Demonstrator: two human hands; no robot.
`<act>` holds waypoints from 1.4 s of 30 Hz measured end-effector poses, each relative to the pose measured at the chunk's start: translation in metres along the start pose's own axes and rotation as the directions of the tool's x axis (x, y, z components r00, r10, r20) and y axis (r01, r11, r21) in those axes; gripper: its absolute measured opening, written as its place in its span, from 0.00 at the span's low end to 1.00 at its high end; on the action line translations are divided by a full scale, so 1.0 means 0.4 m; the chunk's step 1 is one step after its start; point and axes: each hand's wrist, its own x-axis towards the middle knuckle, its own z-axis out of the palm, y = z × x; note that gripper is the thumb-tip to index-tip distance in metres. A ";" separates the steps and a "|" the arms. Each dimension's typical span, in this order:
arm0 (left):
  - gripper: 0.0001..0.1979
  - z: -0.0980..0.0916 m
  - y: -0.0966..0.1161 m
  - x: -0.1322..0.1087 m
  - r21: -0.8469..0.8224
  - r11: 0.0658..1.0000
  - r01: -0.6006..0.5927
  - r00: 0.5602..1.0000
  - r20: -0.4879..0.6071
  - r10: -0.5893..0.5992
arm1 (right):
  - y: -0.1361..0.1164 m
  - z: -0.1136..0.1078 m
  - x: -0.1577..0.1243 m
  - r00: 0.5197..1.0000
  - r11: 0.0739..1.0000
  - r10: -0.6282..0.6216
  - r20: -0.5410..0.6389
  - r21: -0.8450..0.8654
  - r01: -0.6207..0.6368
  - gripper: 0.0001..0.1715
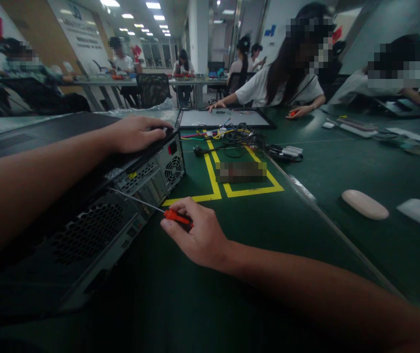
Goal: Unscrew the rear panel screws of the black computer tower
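Note:
A black desktop computer case (59, 130) lies on its side at the left, its grey rear panel facing right. My left hand (138, 133) rests on the top face near the far rear edge, fingers stretched out and thumb apart. In my right hand (204, 235) is a screwdriver (176, 217) with an orange-and-black handle, held between thumb and fingers. Its long thin shaft points left, and the tip is at the rear panel beside the expansion slots. Whether the tip sits in a screw is too small to tell. A fan grille (173, 169) shows at the panel's far end.
Yellow tape (246, 192) marks the green table (268, 235). Beyond it lie tangled cables (241, 137) and a flat panel (224, 118). A pale computer mouse (364, 204) sits at the right. Across the table, a person (272, 83) holds something orange; other people work behind.

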 end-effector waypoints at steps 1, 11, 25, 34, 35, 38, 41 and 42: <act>0.45 0.000 -0.001 0.000 -0.005 1.000 0.005 1.000 -0.002 -0.005 | 0.000 0.000 0.001 1.000 1.000 -0.005 0.001 -0.004 0.005 0.12; 0.46 -0.002 0.012 -0.005 0.009 1.000 0.012 1.000 0.006 -0.012 | 0.009 0.005 -0.001 0.998 0.998 0.024 0.053 0.060 -0.028 0.23; 0.41 0.005 -0.006 -0.016 0.010 0.998 -0.055 0.998 -0.020 0.055 | 0.008 0.011 0.002 0.999 0.996 0.024 0.024 0.086 -0.026 0.12; 0.46 0.009 -0.017 0.007 -0.016 1.000 0.011 1.000 -0.026 -0.012 | 0.008 0.012 0.003 0.999 0.997 0.036 0.024 0.072 -0.038 0.12; 0.46 0.008 -0.018 0.007 -0.021 1.000 0.005 1.000 -0.018 -0.005 | 0.008 0.013 0.003 0.999 0.997 0.041 0.026 0.070 -0.042 0.12; 0.47 0.004 -0.017 0.005 -0.022 1.000 -0.002 1.000 -0.014 0.002 | 0.009 0.013 0.003 0.999 0.997 0.044 0.027 0.069 -0.046 0.11; 0.47 0.002 -0.013 0.003 -0.017 1.000 -0.004 1.000 -0.008 0.004 | 0.010 0.012 0.003 0.999 0.997 0.031 0.026 0.076 -0.033 0.11; 0.47 0.002 -0.012 0.002 -0.015 1.000 -0.001 1.000 -0.008 0.001 | 0.010 0.012 0.003 0.999 0.996 0.026 0.023 0.080 -0.028 0.11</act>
